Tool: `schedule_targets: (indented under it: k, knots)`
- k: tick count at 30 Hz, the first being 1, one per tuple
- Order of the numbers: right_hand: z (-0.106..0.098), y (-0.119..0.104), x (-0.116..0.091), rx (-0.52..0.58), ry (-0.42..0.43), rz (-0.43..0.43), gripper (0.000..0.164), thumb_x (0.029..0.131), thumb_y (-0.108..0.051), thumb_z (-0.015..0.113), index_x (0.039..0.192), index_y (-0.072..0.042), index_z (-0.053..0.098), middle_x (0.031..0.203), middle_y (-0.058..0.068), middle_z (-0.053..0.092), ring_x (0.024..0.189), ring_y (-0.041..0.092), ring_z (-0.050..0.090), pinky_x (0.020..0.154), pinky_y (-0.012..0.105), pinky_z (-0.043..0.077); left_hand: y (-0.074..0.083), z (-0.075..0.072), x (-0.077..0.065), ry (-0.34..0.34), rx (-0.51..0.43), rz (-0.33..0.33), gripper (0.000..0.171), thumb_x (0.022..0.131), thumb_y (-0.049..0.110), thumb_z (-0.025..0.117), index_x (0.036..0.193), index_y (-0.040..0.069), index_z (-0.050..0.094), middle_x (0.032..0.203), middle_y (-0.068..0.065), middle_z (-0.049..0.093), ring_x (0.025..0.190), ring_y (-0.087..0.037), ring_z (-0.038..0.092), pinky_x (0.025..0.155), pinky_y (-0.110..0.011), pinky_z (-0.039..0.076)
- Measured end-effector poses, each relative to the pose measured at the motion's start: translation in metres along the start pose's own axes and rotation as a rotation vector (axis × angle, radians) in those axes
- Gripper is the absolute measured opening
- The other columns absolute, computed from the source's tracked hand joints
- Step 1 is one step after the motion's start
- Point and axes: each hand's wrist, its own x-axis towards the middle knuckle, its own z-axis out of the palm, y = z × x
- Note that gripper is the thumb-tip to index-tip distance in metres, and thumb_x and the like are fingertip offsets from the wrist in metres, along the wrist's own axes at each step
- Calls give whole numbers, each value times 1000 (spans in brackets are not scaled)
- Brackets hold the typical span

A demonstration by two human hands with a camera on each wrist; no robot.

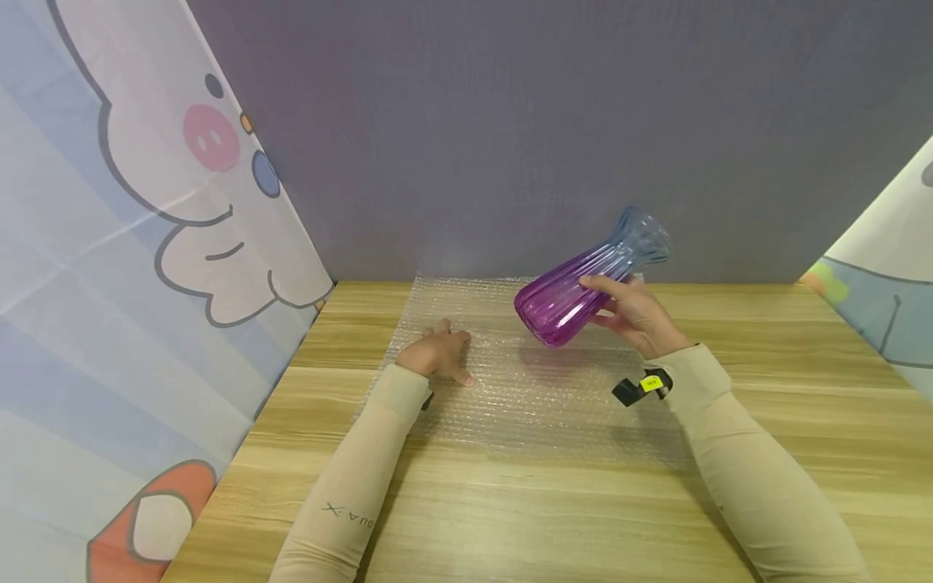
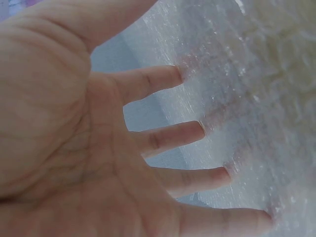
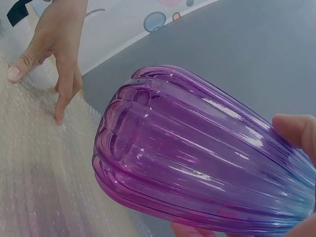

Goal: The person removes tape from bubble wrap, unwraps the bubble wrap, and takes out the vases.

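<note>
A ribbed glass vase (image 1: 576, 287), purple at the base and fading to clear blue at its flared mouth, is held tilted in the air by my right hand (image 1: 636, 316). The thumb lies on one side of it and the fingers on the other, as the right wrist view also shows at the vase's purple body (image 3: 182, 153). Beneath it a sheet of bubble wrap (image 1: 510, 405) lies flat on the table. My left hand (image 1: 437, 354) rests on the left part of this sheet with its fingers spread, fingertips (image 2: 190, 129) touching the plastic.
The wood-grain table (image 1: 466, 518) reaches back to a grey wall (image 1: 510, 138). On the left hangs a curtain with cartoon figures (image 1: 146, 243), and a similar one (image 1: 896, 300) is at the right edge. A black wrist strap piece (image 1: 628, 392) sits by the right cuff.
</note>
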Motion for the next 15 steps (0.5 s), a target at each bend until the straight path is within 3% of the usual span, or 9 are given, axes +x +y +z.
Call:
schedule_targets:
  k: [7,15]
  knots:
    - [-2,-3,1,-1,8,-21,36,95,-12,73,119,-25,50,109,-9,67,100,11,66,87,31,58,0,-2,-1,1,-1,-2,94,81,43,85,158,16,39,152,-22,38,144,-55,32,106,-69,45]
    - [-6,-6,-1,7,34,-22,29,95,-14,74,116,-18,55,100,-8,73,91,11,72,85,30,60,-1,0,-1,3,-9,6,92,80,43,85,156,16,42,149,-21,40,140,-53,37,103,-67,48]
